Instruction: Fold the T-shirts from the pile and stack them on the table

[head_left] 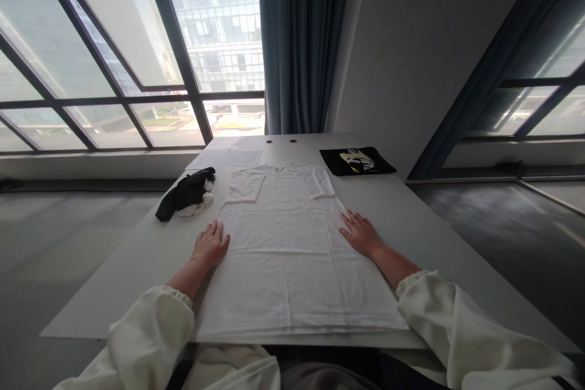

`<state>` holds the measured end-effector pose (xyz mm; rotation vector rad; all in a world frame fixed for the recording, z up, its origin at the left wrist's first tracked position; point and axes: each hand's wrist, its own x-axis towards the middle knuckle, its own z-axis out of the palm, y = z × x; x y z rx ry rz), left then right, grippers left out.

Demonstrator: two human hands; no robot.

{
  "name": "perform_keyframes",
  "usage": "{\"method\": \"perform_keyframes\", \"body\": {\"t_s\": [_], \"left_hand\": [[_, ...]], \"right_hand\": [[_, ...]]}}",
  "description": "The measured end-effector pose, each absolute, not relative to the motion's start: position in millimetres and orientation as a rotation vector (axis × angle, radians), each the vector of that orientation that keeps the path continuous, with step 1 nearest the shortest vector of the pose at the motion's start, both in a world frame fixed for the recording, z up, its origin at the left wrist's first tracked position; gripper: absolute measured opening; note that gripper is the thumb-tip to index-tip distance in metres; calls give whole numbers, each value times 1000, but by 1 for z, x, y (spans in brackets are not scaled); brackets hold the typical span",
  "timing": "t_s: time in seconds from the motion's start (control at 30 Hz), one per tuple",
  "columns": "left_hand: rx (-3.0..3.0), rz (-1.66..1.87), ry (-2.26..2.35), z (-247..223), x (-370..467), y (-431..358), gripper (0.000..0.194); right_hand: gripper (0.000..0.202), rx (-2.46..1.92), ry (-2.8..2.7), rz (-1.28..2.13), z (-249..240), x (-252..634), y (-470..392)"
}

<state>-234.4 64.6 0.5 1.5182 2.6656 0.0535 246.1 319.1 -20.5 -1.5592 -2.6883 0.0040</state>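
Note:
A white T-shirt (283, 244) lies spread flat on the white table, its neck end away from me and its hem near the front edge. Faint creases run across it, and both sleeves lie folded inward on its upper part. My left hand (211, 245) rests palm down at the shirt's left side, fingers extended. At the right side edge, my right hand (361, 233) lies flat with its fingers spread, touching the fabric. Neither hand grips anything.
A crumpled black cloth with pale pieces (186, 193) sits on the table (123, 280) at the left. Papers (228, 157) lie at the far left. A folded black item with a yellow and white print (358, 161) is at the far right.

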Motion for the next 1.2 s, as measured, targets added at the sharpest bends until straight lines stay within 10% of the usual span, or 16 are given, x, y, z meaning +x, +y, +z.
{"method": "perform_keyframes", "body": {"t_s": [1.2], "left_hand": [[1333,264,2862,13,-200,-42,53]], "right_hand": [[40,-1291,-2654,-129,23,214,314]]}}
